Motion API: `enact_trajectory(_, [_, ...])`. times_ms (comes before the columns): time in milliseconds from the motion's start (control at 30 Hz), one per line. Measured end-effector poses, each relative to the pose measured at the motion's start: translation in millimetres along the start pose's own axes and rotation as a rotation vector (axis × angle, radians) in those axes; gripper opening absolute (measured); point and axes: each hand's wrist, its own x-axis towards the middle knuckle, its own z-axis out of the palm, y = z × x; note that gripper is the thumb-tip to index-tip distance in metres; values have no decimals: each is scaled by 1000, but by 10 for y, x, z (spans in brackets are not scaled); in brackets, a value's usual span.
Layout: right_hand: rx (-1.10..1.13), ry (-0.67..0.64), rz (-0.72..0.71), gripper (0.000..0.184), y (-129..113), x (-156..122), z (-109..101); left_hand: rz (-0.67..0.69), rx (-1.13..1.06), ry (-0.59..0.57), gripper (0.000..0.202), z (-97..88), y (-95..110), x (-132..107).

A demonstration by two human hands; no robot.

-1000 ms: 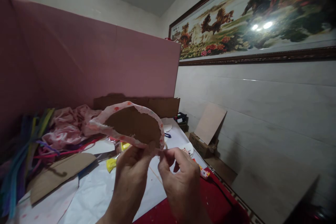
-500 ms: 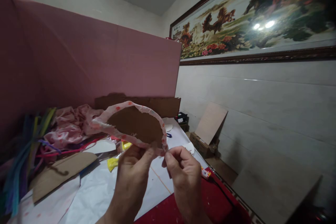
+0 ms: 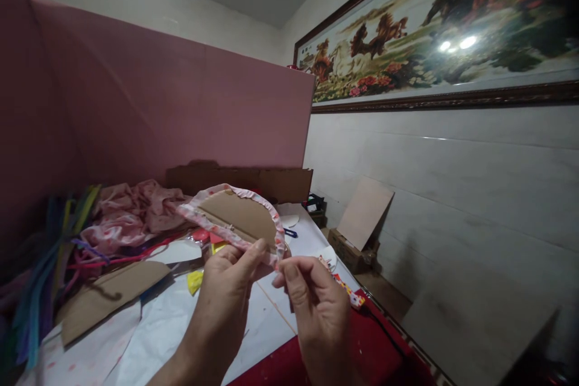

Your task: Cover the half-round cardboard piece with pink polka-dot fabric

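A rounded, pointed piece of brown cardboard (image 3: 244,215) has pink spotted fabric (image 3: 212,193) folded over its rim all the way round. My left hand (image 3: 230,283) pinches its lower edge between thumb and fingers and holds it tilted above the table. At the lower right corner, my right hand (image 3: 312,295) has thumb and forefinger closed on the fabric edge. Whatever else may lie between those fingertips is hidden. Below the hands a thin wooden stick (image 3: 277,307) rests on white paper.
Crumpled pink fabric (image 3: 136,211), coloured pipe cleaners (image 3: 36,289) and a cardboard cutout (image 3: 108,295) lie at left. White paper (image 3: 158,325) and a red cloth (image 3: 380,350) cover the table. A pink partition (image 3: 181,102) rises behind; a cardboard box (image 3: 346,250) stands at right.
The fabric-edged cardboard has tipped flatter and dropped slightly, so its brown face catches more light. Both hands keep their hold, with small finger shifts at the corner.
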Motion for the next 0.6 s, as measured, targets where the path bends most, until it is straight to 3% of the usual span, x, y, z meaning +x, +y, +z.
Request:
enact_trajectory(33, [-77, -1, -95, 9, -10, 12, -49, -6, -14, -6, 13, 2, 12, 2])
enact_trajectory(133, [-279, -89, -362, 29, -41, 89, -186, -9, -39, -31, 9, 0, 23, 5])
enact_trajectory(267, [-438, -323, -569, 43, -95, 238, -288, 10, -9, -66, 16, -8, 5, -1])
enact_trajectory(367, [-553, -332, -707, 38, -121, 315, -318, 14, 5, -70, 18, -4, -2, -7])
enact_trajectory(467, [-599, -288, -751, 29, -114, 337, -327, -6, 17, -84, 16, 0, 1, -7])
enact_trajectory(600, [-611, -266, -697, 14, -90, 315, -300, -3, 36, -80, 16, -8, -7, -4])
